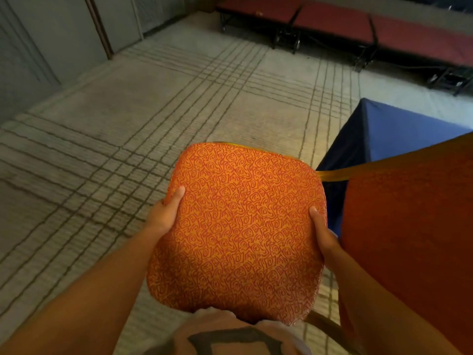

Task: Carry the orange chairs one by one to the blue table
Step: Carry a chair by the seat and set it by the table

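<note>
An orange chair point(238, 226) with a swirl-patterned seat cushion fills the middle of the head view, held up in front of my body. My left hand point(165, 213) grips the seat's left edge, thumb lying on the fabric. My right hand point(322, 234) grips the right edge the same way. The chair's plain orange backrest point(409, 226) with a gold frame rises at the right and hides part of the scene. The blue table point(399, 131), draped in blue cloth, stands just beyond the chair at the right, one corner pointing toward me. The chair's legs are hidden.
Beige carpet point(153, 111) with dark crossing lines spreads ahead and to the left. Grey wall panels point(51, 42) run along the far left. Red-topped platforms on black folding frames point(332, 21) line the back right.
</note>
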The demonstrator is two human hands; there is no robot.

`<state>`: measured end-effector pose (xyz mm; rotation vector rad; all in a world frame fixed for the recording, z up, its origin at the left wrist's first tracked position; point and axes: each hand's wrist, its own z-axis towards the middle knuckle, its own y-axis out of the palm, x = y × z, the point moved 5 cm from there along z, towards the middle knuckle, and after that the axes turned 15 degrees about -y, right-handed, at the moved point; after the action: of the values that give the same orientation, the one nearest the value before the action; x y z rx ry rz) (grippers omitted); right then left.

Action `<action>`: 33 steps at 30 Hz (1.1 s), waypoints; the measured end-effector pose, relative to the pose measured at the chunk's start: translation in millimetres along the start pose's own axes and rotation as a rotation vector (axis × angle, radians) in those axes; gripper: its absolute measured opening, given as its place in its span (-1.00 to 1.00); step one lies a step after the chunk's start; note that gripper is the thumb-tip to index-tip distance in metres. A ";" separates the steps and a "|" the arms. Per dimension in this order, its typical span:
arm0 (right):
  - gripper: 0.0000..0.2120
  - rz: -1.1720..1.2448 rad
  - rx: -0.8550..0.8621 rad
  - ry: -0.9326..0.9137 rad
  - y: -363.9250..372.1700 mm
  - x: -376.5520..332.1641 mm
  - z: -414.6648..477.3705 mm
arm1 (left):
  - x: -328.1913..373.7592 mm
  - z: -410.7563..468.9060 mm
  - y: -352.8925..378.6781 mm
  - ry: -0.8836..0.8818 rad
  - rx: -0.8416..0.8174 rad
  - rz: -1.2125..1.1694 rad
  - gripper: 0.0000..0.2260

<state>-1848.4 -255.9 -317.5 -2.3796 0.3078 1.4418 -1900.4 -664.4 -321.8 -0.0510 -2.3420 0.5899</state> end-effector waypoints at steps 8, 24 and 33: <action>-0.24 -0.059 -0.112 0.073 44.1 -79.9 149.9 | 122.5 86.8 33.7 -0.049 0.028 -0.005 -0.24; -0.24 0.081 0.027 0.133 139.9 -186.3 399.3 | 380.2 318.6 113.5 0.026 -0.029 0.118 -0.21; -0.27 0.188 0.159 -0.006 181.3 -311.2 552.1 | 608.3 446.1 160.3 0.183 -0.006 0.236 -0.17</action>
<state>-2505.2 -201.4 -308.8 -2.2680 0.6348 1.4449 -2666.2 -579.0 -291.5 -0.3726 -2.1745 0.6626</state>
